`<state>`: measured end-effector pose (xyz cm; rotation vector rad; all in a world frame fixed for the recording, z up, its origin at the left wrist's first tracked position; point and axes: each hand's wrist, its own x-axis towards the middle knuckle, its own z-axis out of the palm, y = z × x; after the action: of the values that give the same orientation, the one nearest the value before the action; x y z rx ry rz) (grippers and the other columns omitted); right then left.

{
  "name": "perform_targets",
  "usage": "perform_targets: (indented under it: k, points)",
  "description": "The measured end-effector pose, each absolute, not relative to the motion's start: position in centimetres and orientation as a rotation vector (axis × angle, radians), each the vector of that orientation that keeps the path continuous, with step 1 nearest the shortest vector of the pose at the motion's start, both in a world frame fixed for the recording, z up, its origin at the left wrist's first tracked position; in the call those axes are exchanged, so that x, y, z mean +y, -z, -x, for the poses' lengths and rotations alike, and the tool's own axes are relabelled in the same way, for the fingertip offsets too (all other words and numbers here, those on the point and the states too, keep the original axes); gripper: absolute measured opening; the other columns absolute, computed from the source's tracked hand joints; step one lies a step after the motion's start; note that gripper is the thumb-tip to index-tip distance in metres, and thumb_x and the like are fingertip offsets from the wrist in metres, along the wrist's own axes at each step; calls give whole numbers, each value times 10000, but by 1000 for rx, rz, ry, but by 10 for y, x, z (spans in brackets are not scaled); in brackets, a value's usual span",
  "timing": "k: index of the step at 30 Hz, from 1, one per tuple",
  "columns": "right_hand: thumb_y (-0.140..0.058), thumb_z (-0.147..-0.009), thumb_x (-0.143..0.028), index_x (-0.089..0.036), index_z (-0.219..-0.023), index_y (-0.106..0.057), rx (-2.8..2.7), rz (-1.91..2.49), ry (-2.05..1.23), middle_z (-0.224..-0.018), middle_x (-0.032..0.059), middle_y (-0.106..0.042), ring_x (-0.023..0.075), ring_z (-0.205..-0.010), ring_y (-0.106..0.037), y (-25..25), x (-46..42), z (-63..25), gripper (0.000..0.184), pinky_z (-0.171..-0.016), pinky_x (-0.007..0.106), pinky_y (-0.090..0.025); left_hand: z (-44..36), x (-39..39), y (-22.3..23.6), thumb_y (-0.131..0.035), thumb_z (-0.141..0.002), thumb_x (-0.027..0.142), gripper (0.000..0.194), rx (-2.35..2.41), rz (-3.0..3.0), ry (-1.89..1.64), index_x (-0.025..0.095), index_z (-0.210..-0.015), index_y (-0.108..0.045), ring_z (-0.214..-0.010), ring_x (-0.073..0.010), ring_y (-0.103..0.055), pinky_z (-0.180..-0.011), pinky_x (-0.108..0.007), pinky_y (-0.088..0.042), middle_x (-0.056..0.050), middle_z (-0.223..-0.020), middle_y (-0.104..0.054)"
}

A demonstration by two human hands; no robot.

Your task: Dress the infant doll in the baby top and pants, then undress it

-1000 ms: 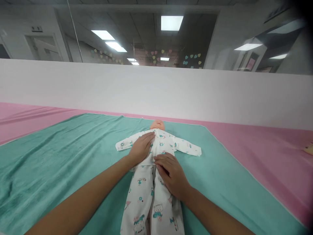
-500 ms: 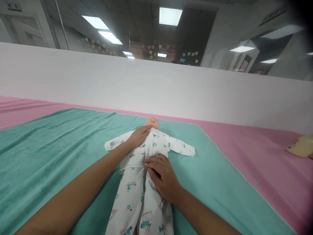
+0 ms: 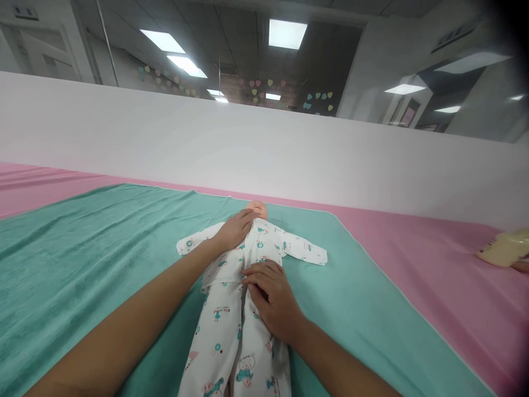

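Observation:
A baby doll lies on its back, its head (image 3: 258, 209) at the far end and its legs toward me. It wears a white printed shirt (image 3: 270, 237) with both sleeves spread sideways, and matching printed trousers (image 3: 219, 325). My left hand (image 3: 235, 229) rests flat on the upper chest near the collar, fingers stretched out. At the shirt's lower front, my right hand (image 3: 273, 295) has bent fingers, with thumb and fingertips pinched together at the front edge of the cloth. The exact bit of cloth between those fingertips is hidden.
A green blanket (image 3: 103, 248) lies under the doll, over a pink sheet (image 3: 413, 248). Behind stands a low white wall (image 3: 248, 149) with glass above it. A pale yellow object (image 3: 504, 248) sits at the far right edge.
Both hands hold nearly the same places on the doll. The view has shifted slightly, and the pale yellow object at the right shows a little more.

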<state>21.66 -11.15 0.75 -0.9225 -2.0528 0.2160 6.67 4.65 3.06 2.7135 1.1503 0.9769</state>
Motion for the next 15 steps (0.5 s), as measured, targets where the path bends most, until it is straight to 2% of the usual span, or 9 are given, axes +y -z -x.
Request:
perform_targets:
  k: [4,10,12,15]
  points:
    - [-444,-845,-109,-230,-861,-623,-2046,929,-209,-966,16,-649,144,-978,-554,-8,-112,-215,217,-1011,399,-317,-67,44,-35,-260,-917,276,373,1289,-2836,-846,305,-1160,-543,-1182,-198,-433,-955,-365,-391,-2,-1367,-397]
    - [-450,-842,-96,-227,-846,-619,-2051,940,-223,-969,8,-648,135,-986,-547,-8,-111,-215,214,-1023,386,-298,-73,38,-42,-323,-891,272,331,1547,-3039,-723,277,-1075,-598,-1050,-253,-515,-834,-413,-415,-48,-1190,-558]
    - [-453,-838,-92,-227,-851,-620,-2052,937,-222,-970,8,-648,136,-987,-547,-8,-112,-215,215,-1021,389,-299,-74,36,-43,-350,-881,255,309,1572,-3065,-697,260,-1040,-615,-1019,-251,-533,-832,-408,-407,-63,-1120,-595]
    - [-452,-837,-91,-229,-855,-621,-2051,932,-215,-968,12,-649,142,-982,-551,-8,-112,-215,219,-1015,396,-305,-74,35,-44,-379,-862,193,299,1477,-3107,-699,246,-1036,-616,-1108,-231,-500,-898,-385,-374,-65,-1158,-589]
